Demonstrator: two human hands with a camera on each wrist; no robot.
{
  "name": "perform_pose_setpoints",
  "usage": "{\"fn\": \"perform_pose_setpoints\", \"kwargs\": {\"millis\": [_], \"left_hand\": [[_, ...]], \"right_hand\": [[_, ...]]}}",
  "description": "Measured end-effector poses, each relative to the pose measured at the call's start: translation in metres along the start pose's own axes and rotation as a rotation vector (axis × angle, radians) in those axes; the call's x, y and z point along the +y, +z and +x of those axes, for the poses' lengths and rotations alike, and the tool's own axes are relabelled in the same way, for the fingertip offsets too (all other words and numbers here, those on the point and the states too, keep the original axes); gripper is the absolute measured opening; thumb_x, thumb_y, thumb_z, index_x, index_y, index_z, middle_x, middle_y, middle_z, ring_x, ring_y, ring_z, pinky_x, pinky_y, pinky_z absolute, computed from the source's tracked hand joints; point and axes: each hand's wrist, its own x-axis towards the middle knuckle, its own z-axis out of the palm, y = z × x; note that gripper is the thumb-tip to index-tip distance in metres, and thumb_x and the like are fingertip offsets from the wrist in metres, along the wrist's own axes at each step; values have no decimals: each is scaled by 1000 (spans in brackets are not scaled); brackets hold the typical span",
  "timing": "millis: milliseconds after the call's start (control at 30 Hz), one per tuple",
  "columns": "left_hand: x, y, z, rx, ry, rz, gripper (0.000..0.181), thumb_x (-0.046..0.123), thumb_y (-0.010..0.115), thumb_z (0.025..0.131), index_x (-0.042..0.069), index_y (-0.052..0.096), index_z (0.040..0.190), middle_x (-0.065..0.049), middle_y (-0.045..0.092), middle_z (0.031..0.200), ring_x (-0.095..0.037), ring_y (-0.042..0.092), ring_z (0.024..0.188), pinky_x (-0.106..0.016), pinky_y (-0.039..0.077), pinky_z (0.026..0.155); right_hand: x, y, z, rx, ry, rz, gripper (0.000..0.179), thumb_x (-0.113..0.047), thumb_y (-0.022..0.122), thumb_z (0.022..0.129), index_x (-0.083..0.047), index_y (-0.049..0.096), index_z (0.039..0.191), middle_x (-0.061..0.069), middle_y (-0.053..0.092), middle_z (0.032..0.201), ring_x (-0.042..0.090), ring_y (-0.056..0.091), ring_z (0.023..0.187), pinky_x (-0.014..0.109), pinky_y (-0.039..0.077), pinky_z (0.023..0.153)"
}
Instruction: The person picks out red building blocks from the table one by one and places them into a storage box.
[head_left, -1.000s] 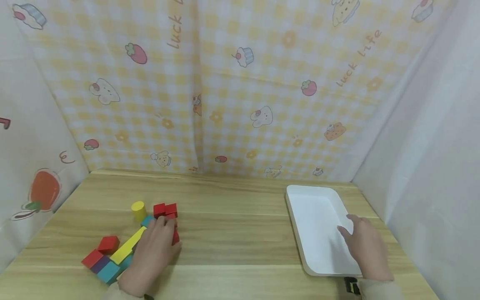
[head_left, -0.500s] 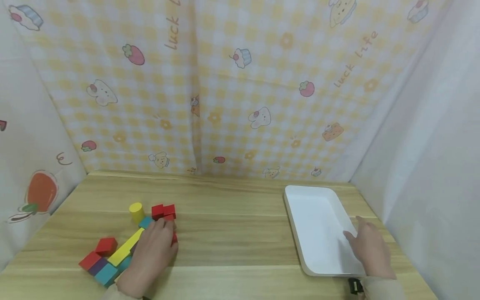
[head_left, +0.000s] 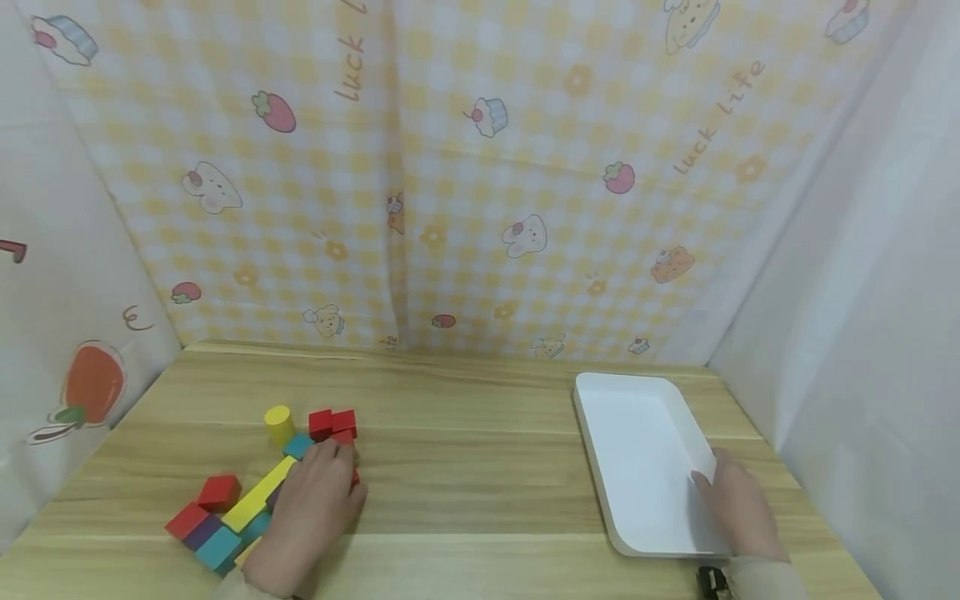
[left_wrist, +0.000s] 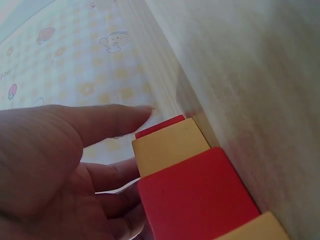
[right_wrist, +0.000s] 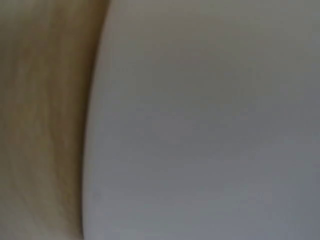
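Over the toy blocks at the left of the table, my left hand (head_left: 317,492) reaches down. In the left wrist view its thumb (left_wrist: 115,120) stretches out above a yellow block (left_wrist: 172,145) and a larger red block (left_wrist: 195,195), while the other fingers lie behind them, partly hidden. No block is pinched between thumb and fingers. At the right, my right hand (head_left: 742,504) holds the right rim of a white tray (head_left: 637,450), thumb on the inner side and fingers outside. The right wrist view shows only the blurred tray wall (right_wrist: 200,125).
A yellow cylinder (head_left: 280,425) stands behind the pile. Around the left hand lie a long yellow block (head_left: 258,496), a teal block (head_left: 219,548), a red block (head_left: 220,493) and several others. A patterned curtain (head_left: 465,167) hangs behind the wooden table (head_left: 465,483).
My right hand has come down from above the tray's right side onto its rim. My left hand stays over the blocks, nearly still. The head view has shifted slightly.
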Motion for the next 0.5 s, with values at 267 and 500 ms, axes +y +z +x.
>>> {"fn": "perform_pose_setpoints", "kwargs": {"millis": [267, 500], "left_hand": [[1, 1, 0, 12, 14, 21, 40, 18, 82, 84, -2, 67, 115, -12, 62, 99, -26, 50, 89, -39, 50, 74], [0, 1, 1, 18, 23, 21, 38, 15, 82, 83, -3, 68, 113, -11, 62, 94, -25, 49, 84, -37, 49, 73]], "right_hand": [[5, 4, 4, -43, 33, 0, 48, -7, 50, 101, 24, 36, 135, 48, 47, 129, 63, 50, 119, 67, 45, 97], [6, 3, 4, -77, 45, -8, 45, -3, 48, 99, 21, 37, 135, 46, 51, 127, 61, 55, 113, 64, 49, 89]]}}
